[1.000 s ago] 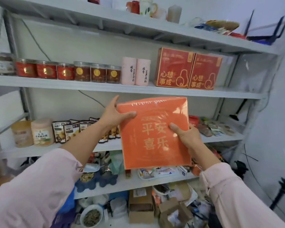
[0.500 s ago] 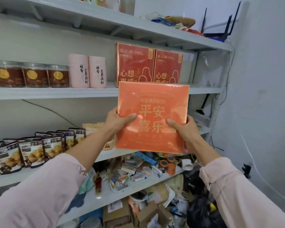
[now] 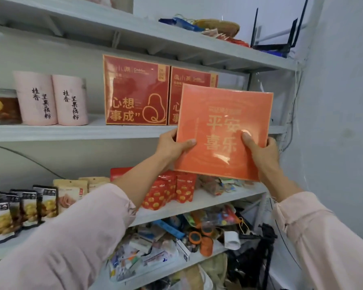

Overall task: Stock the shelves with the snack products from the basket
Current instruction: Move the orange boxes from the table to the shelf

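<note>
Just pale grey metal shelving [image 3: 71, 132] along a plain whitish back wall [image 3: 82, 158], running right into the corner where its perforated upright [image 3: 285, 105] sits beside the bare bluish side wall [image 3: 344, 101], all softly lit.

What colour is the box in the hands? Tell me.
The box is orange with gold lettering; the head view shows it best.

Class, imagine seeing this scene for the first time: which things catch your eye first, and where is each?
First comes the flat orange film-wrapped box, which the left hand and right hand hold up in front of the grey metal shelf. Behind it two dark red cardboard boxes stand side by side on that shelf, with two pale pink cylindrical tubs to their left.
</note>
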